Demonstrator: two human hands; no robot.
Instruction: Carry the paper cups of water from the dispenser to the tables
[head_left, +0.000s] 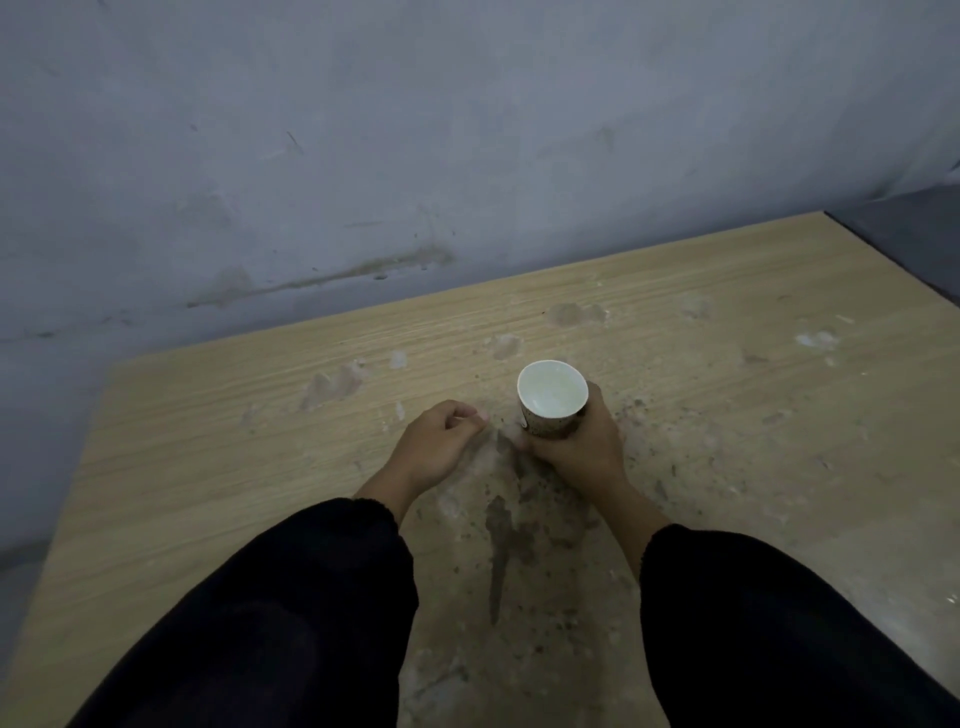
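A paper cup (551, 397) with a white inside and a dark patterned outside stands upright near the middle of a light wooden table (208, 467). Water shows inside the cup. My right hand (579, 447) is wrapped around the cup's lower wall from the right and near side. My left hand (436, 447) hovers just left of the cup, fingers curled in loosely, holding nothing and apart from the cup. Both arms wear dark sleeves.
The tabletop is stained with grey dust and dried splashes (509, 530), thickest in front of the cup. A scuffed grey wall (363, 156) runs along the table's far edge. The table's left edge and far right corner (826, 213) are in view.
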